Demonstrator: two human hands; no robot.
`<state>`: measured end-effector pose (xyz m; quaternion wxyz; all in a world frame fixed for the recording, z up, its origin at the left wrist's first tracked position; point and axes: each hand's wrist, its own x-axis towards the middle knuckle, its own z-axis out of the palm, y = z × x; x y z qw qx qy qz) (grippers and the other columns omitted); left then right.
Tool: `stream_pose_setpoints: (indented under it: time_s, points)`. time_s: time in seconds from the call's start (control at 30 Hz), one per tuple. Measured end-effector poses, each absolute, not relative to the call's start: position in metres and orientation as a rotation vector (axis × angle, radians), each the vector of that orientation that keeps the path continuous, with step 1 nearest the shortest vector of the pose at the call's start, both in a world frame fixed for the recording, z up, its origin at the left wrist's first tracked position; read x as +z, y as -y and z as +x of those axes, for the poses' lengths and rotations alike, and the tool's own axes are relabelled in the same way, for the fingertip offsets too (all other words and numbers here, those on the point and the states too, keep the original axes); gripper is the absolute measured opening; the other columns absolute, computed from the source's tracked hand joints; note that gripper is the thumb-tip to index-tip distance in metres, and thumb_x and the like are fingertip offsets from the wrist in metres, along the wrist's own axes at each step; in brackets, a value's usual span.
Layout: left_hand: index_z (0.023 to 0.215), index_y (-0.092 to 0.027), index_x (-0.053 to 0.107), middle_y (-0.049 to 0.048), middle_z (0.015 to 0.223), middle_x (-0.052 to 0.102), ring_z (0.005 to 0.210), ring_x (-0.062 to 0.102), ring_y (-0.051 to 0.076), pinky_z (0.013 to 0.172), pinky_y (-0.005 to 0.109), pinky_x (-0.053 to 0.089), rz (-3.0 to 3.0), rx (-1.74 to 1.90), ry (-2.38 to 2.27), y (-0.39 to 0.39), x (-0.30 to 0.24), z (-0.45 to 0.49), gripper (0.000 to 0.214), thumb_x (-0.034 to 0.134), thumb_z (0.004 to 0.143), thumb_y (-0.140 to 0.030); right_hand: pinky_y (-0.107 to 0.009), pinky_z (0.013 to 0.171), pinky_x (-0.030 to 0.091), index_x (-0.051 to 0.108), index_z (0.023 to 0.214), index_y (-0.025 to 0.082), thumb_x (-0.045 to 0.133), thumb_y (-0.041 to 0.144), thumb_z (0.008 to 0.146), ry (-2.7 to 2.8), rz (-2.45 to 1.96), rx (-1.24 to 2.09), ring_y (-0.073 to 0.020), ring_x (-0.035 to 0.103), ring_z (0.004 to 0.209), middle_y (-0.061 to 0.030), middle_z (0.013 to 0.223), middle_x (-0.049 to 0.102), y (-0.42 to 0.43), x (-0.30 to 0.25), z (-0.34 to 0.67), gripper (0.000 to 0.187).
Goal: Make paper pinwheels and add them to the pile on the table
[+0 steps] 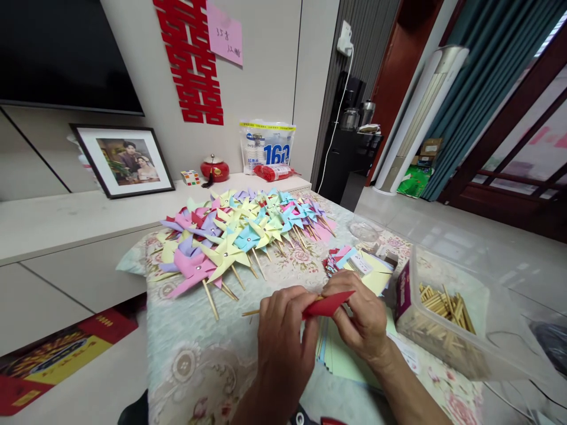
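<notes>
Both hands meet over the near part of a table with a floral cloth [195,360]. My left hand [283,333] pinches a folded red paper piece [328,306] and a thin wooden stick [251,312] that pokes out to the left. My right hand [361,316] grips the same red paper from the right, fingers closed on it. Under the hands lies a stack of pale green and blue paper sheets [343,357].
A heap of finished paper pinwheels [234,236] in pink, yellow, blue and purple covers the table's far half. A clear plastic box of wooden sticks [443,319] stands at the right. Small cut papers [354,262] lie behind the hands. A low white cabinet [66,218] runs along the left.
</notes>
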<state>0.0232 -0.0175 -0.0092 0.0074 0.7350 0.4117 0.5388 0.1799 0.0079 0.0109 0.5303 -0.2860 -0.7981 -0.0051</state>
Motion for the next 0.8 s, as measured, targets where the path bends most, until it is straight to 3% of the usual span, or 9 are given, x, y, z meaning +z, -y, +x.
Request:
stream_pose_setpoints:
  time_s: [0.4, 0.8]
  points:
    - [0.098, -0.021, 0.062, 0.0018, 0.09, 0.067, 0.081, 0.059, 0.018, 0.073, 0.033, 0.037, 2.317, 1.715, -1.248, 0.0165, -0.0077, 0.018, 0.025, 0.056, 0.084, -0.002, -0.037, 0.069, 0.051, 0.062, 0.089, 0.019, 0.056, 0.005, 0.078, 1.945, -0.651, 0.191, -0.0197, 0.061, 0.072, -0.0039, 0.076, 0.064, -0.0065, 0.0175, 0.182, 0.02]
    - [0.095, -0.019, 0.066, 0.0042, 0.088, 0.068, 0.08, 0.06, 0.02, 0.072, 0.033, 0.043, 2.254, 1.664, -1.277, 0.0143, -0.0128, 0.0191, 0.021, 0.055, 0.086, -0.004, -0.028, 0.065, 0.049, 0.059, 0.081, 0.019, 0.06, 0.013, 0.085, 1.969, -0.774, 0.267, -0.0159, 0.061, 0.07, -0.0031, 0.075, 0.064, -0.0098, 0.0166, 0.1848, 0.007]
